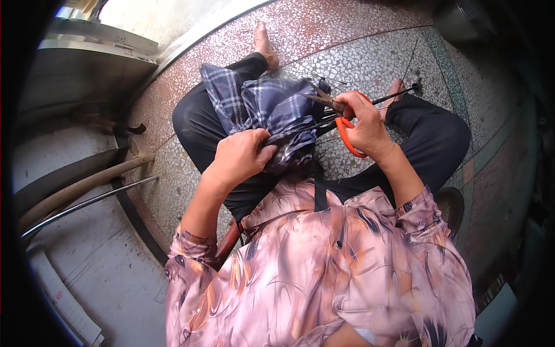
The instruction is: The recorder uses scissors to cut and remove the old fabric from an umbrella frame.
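Navy-and-white plaid cloth lies bunched over my left thigh and between my legs. My left hand pinches its near edge, fingers bent into the folds. In my right hand are scissors with orange handles and dark, worn blades. The blades stand apart and point left, over the cloth's right edge. Thin black rods, like umbrella ribs, run out from under the cloth and behind the scissors. One thicker black rod reaches right and ends in a dark knob.
Speckled terrazzo floor spreads around my bare feet. To my left are a dark metal-edged cabinet, a wooden pole, a thin metal rod and a grey panel. A round dark container stands at the far right.
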`<state>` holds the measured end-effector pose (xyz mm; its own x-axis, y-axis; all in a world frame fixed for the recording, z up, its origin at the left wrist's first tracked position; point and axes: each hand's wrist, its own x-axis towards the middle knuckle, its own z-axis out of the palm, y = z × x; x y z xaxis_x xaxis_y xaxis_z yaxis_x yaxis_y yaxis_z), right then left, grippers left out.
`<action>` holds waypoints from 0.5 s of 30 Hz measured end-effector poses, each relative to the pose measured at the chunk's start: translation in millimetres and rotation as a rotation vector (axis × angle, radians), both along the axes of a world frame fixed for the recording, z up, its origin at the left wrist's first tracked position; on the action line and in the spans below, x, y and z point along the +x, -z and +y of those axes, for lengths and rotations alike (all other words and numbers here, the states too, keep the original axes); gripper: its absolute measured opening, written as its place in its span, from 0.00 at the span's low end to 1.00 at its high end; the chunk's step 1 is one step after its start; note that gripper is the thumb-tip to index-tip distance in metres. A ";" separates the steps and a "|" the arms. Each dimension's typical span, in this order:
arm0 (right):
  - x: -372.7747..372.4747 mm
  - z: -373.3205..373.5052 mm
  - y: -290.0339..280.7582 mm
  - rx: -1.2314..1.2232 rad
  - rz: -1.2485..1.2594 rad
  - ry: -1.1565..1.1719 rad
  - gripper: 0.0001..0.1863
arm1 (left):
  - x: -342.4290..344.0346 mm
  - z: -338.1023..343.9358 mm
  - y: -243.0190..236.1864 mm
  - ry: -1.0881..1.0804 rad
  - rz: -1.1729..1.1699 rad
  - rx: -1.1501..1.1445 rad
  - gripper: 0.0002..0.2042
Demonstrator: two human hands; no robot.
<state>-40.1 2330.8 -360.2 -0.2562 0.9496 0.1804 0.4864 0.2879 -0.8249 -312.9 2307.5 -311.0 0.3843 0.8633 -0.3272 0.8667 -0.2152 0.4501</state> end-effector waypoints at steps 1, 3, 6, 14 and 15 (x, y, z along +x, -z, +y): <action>3.9 -3.9 -1.6 0.017 -0.016 -0.016 0.18 | 7.1 16.6 -18.2 -0.078 -0.052 -0.116 0.12; 13.8 -7.8 -8.0 0.048 -0.021 -0.047 0.20 | 26.0 40.8 -33.1 -0.237 -0.254 -0.057 0.15; 26.8 -14.1 -12.1 0.017 0.049 -0.036 0.22 | 53.0 74.6 -14.4 -0.129 -0.352 0.388 0.17; 41.8 -31.4 -1.0 0.057 -0.045 -0.065 0.21 | 105.7 120.8 55.2 0.398 0.202 -0.310 0.22; 42.4 -29.4 -0.7 0.090 -0.061 -0.062 0.20 | 101.9 121.0 55.0 0.261 0.150 -0.208 0.16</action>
